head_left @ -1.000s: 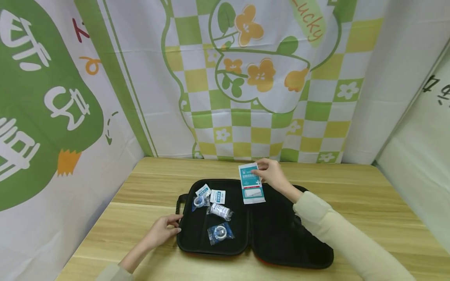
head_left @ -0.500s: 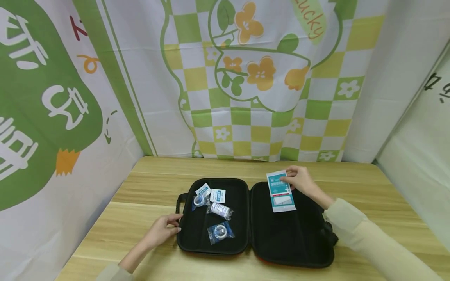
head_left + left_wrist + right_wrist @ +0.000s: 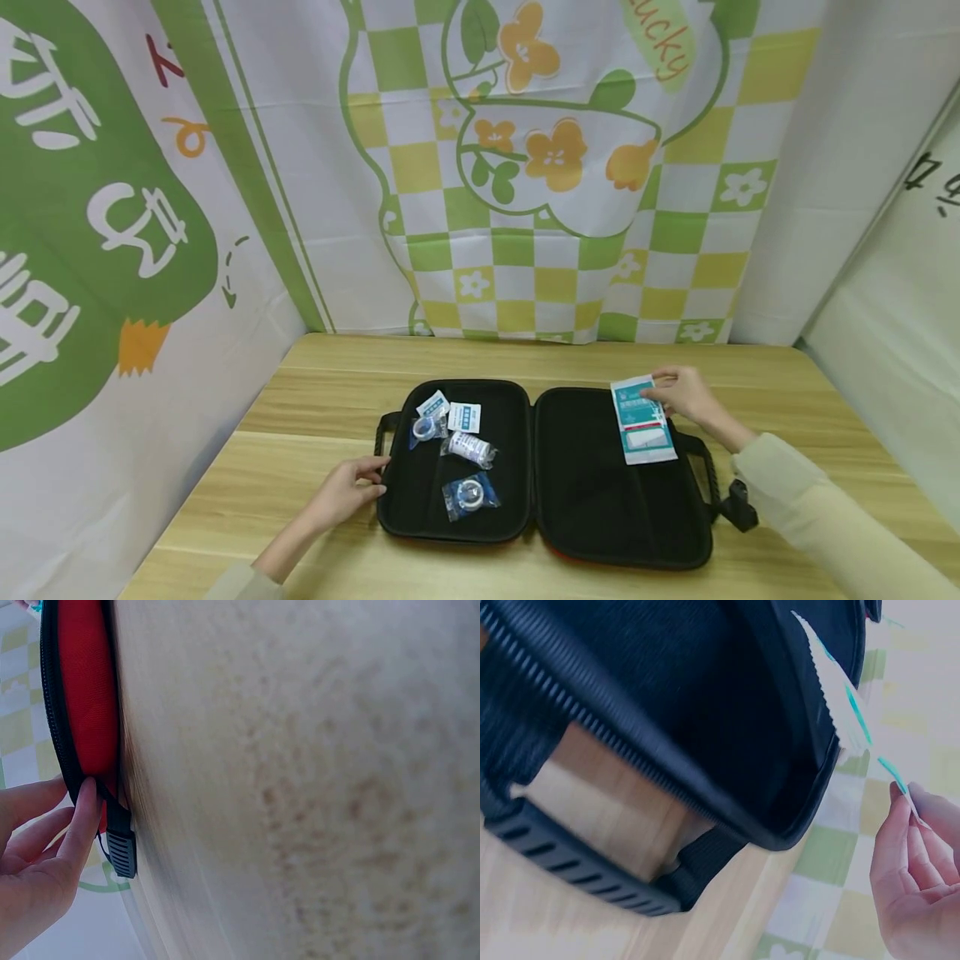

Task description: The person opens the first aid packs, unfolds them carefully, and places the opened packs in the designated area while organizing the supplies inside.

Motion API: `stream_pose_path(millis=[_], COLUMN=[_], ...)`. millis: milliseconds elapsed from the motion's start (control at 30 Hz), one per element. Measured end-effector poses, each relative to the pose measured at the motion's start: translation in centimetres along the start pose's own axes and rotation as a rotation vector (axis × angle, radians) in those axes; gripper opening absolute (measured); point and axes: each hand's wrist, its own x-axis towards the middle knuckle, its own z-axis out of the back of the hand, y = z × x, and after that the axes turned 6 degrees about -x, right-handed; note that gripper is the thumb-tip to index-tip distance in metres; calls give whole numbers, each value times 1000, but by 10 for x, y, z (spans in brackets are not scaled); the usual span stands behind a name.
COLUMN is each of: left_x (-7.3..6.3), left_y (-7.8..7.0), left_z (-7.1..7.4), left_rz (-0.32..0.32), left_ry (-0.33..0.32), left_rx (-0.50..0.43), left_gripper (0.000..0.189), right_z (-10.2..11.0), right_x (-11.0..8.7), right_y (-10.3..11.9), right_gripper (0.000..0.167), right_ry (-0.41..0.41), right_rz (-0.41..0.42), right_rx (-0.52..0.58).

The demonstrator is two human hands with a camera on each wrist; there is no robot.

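Observation:
A black case (image 3: 600, 508) with a red outside lies unfolded on the table. At its left edge, my left hand (image 3: 347, 495) pinches the zippered rim; the red shell (image 3: 86, 690) shows in the left wrist view. My right hand (image 3: 684, 393) holds a flat teal-and-white dressing packet (image 3: 643, 421) by its upper right edge, over the back of the case's right half. In the right wrist view, thumb and fingertips pinch the packet (image 3: 840, 705), seen nearly edge-on. The left half holds a wrapped bandage roll (image 3: 471, 450), two rolls of tape in bags (image 3: 470, 496) and two small white-and-blue sachets (image 3: 465, 418).
A black carry handle (image 3: 705, 471) sticks out on the case's right side, another handle strap (image 3: 386, 425) on the left. Wooden tabletop (image 3: 300, 408) surrounds the case. Printed cloth (image 3: 555, 283) hangs behind the table and at both sides.
My right hand has carried the dressing packet rightward and slightly down, from above the case's middle to over its right half. The left hand stays at the rim.

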Motion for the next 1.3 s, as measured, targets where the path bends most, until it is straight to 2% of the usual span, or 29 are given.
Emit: stream_pose_path(millis=[400, 600, 733, 867, 1033, 1300], left_x=[0, 0, -1, -1, 0, 1], left_y=[2, 1, -1, -2, 0, 2], left_z=[-1, -1, -1, 0, -1, -1], left_rz=[5, -4, -2, 1, 1, 1], left_ry=[-3, -5, -5, -5, -4, 1], left_rx=[7, 12, 5, 0, 18, 28], left_gripper=[40, 40, 40, 40, 39, 39], right_z=[9, 10, 9, 7, 2, -11], right_x=[0, 2, 1, 1, 5, 10], right_y=[-22, -28, -27, -25, -24, -26], right_gripper=[50, 53, 47, 43, 48, 39], right_ry=[15, 59, 110, 156, 182, 227], right_rz=[-114, -162, -199, -217, -227, -198], right_rx=[-31, -10, 12, 4, 12, 112])
